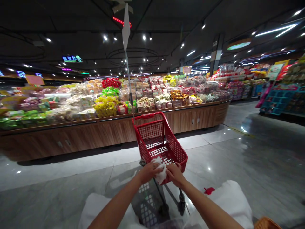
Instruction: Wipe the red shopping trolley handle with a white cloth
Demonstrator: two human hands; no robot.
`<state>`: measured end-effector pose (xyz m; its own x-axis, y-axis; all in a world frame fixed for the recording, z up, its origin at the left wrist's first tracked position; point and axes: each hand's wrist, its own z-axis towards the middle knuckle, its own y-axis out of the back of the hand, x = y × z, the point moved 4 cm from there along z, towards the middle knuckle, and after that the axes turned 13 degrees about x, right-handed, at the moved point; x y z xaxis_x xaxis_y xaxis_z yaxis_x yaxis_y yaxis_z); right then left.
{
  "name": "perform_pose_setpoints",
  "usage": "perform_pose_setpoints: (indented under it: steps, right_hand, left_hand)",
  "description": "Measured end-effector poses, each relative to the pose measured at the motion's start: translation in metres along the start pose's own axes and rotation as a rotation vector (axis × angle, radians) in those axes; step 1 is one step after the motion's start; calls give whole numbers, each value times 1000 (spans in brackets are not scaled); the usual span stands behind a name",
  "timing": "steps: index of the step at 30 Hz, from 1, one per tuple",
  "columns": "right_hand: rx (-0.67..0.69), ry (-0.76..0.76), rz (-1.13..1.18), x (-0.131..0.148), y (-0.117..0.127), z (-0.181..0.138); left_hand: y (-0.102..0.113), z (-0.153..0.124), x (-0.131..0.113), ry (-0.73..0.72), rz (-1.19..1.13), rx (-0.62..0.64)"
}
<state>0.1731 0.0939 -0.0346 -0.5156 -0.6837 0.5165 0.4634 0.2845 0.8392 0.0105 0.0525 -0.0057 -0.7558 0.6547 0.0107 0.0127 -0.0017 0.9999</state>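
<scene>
A red plastic shopping cart [175, 147] with lattice sides stands directly before me, its basket holding nothing that I can see. At the cart's near rim, my left hand [149, 172] is closed on a crumpled white cloth [161, 173], perhaps a wipe, pressed against the rim. Just to the right, my right hand [175, 175] has its fingers bent over the same rim and its fingertips beside the cloth. A thin pole [128, 71] with a pale sign plate [126, 27] rises from the cart's far left corner.
Beyond the cart runs a long wood-panelled display counter [114, 132] heaped with bagged goods [107, 105]. At right stand blue racks [274, 100] and more stocked shelves. Shiny grey tiles make up the floor [71, 190]. An orange object [267, 222] shows at the lower right edge.
</scene>
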Motion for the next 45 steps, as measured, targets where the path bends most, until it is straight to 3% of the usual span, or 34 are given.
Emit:
perform_pose_setpoints:
  steps: [3, 7, 11, 14, 17, 22, 27, 33, 37, 42, 43, 45]
  right_hand:
    - [34, 39, -1, -2, 4, -5]
    - [25, 16, -64, -10, 11, -12]
    - [8, -109, -137, -13, 22, -8]
    - [57, -174, -160, 5, 23, 4]
    - [94, -190, -136, 27, 15, 17]
    - [83, -244, -188, 20, 13, 15]
    - [123, -213, -267, 1, 26, 5]
    - [146, -237, -306, -6, 35, 1]
    - [120, -209, -309, -14, 40, 0]
    - [154, -251, -338, -18, 46, 0]
    - [158, -263, -342, -18, 47, 1]
    - [159, -285, -342, -16, 48, 1]
  left_hand:
    - [16, -9, 26, 16, -64, 28]
    - [36, -20, 75, 242, -117, -33]
    - [34, -23, 99, 373, -57, -93]
    - [22, -13, 85, 422, 8, -160]
    - [11, 3, 49, 427, 15, -176]
    - [11, 27, 1, 380, -111, -148]
    - [20, 39, 4, 508, -313, -120]
    - [27, 55, -8, 713, -419, -209]
    - [34, 50, -11, 671, -467, -277]
    - [55, 13, 6, 666, -360, -566]
    - [56, 9, 5, 649, -322, -578]
    - [50, 12, -1, 583, -279, -479]
